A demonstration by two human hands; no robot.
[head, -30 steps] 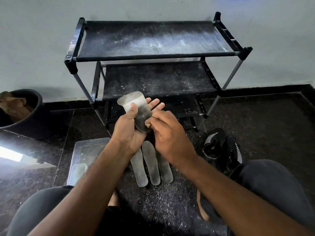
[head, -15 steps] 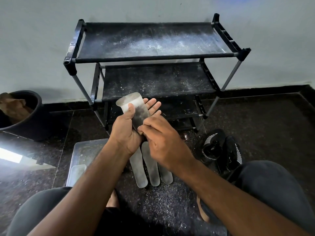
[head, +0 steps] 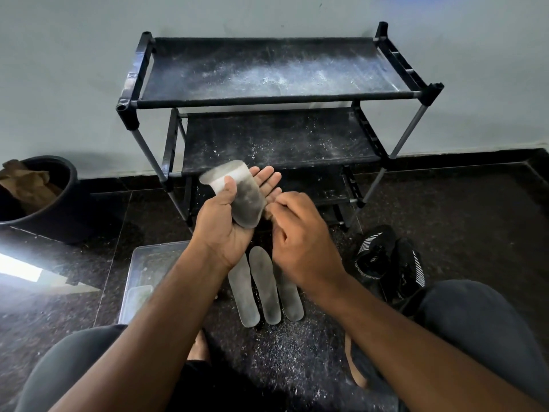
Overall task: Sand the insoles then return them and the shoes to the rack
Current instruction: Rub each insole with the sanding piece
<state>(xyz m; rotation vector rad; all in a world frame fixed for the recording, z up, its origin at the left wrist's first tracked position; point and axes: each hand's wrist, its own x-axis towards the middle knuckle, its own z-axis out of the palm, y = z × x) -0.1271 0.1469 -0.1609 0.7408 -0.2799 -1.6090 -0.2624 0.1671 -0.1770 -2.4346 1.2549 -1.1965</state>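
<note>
From the head view, the left hand (head: pixel 225 230) lies palm up just in front of the rack (head: pixel 276 93), its thumb pressed over a grey insole (head: pixel 242 200) laid across its straight fingers; that is the whole of its grip. The right hand (head: pixel 300 242) sits just right of that insole, fingers curled with the tips at the insole's edge; what they pinch there is too small to tell. On the floor (head: pixel 460 209) nearer the person than the rack, three more insoles (head: pixel 264 292) lie side by side, partly under the hands. Black shoes (head: pixel 386 260) rest by the rack's right legs, a clear tub (head: pixel 145 272) sits left of the insoles, and a dark bucket (head: pixel 41 200) stands left of the rack.
</note>
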